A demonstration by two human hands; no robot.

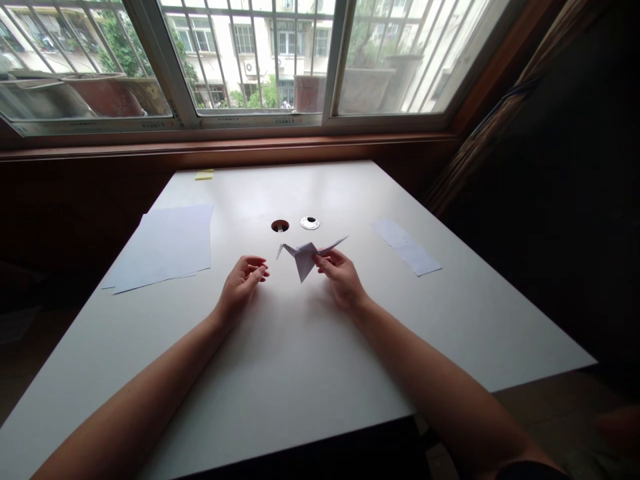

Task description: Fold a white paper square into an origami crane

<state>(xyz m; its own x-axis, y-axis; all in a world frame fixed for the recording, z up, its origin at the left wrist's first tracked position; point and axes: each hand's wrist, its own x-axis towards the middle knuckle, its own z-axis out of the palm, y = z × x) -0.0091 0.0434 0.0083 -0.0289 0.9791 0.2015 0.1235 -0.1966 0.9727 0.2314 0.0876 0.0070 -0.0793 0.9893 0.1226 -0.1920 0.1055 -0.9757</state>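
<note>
A folded white paper crane (305, 259) is held up above the table, its bent head to the left and its pointed tail to the right. My right hand (343, 275) pinches it between thumb and fingers near the tail side. To the left of the crane, my left hand (245, 279) is by the table with loosely curled fingers, apart from the crane and holding nothing. The crane's folds under my right fingers are hidden.
A stack of white paper sheets (167, 247) lies on the left of the white table (280, 393). On the right is a creased paper strip (407, 247). Beyond my hands are a round cable hole (280, 226), its cover (310, 223) and a yellow slip (205, 175).
</note>
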